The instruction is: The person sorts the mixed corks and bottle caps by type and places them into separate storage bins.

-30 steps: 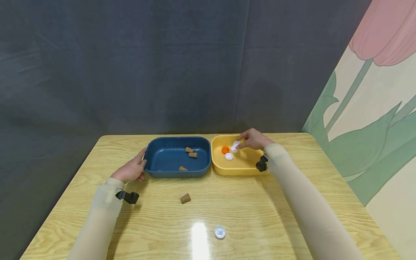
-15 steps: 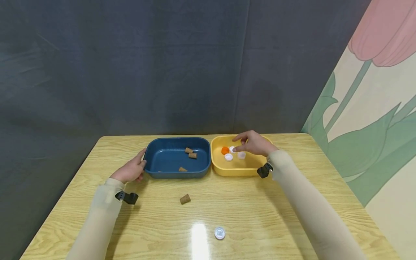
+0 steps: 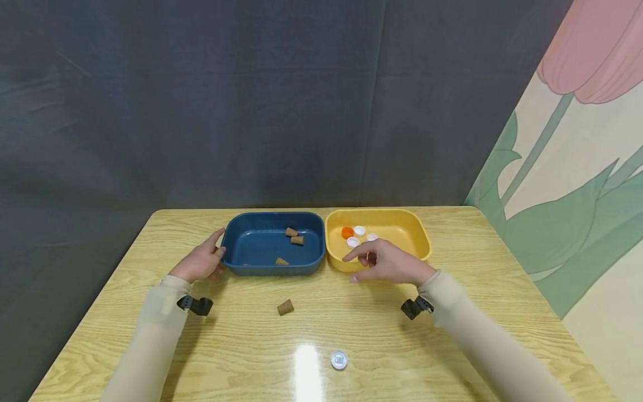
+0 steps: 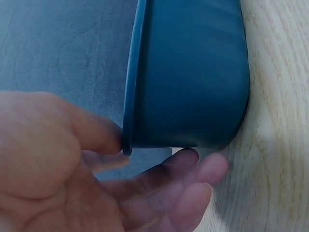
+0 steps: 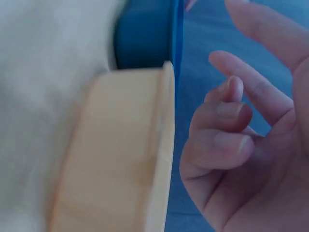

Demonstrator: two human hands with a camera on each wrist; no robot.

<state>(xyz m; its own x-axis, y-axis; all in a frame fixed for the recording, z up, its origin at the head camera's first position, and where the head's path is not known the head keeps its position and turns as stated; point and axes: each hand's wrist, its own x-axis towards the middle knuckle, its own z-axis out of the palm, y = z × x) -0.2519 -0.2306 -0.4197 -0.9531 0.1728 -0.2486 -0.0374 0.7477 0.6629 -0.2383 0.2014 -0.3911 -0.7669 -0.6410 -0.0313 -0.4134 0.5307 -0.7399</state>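
Note:
My left hand (image 3: 200, 261) holds the left end of the blue tray (image 3: 273, 270). In the left wrist view its thumb (image 4: 99, 135) lies at the tray's rim and the other fingers curve beside the outer wall. Several corks (image 3: 297, 240) lie in that tray. My right hand (image 3: 389, 263) hovers over the front edge of the yellow tray (image 3: 419, 237), fingers loosely bent and nothing held. Inside the yellow tray are an orange cap (image 3: 347, 233) and white caps, one of them (image 3: 372, 237) just beyond the right hand.
Out on the wooden table (image 3: 241, 357), a cork (image 3: 286, 307) lies in front of the blue tray. A white cap (image 3: 339, 360) lies nearer the front. The two trays stand side by side at the back, before a dark curtain (image 3: 261, 111).
A white cap has left my right fingers and lies in the yellow tray. The right hand has drawn back toward the tray's front edge. My left hand has stayed in place.

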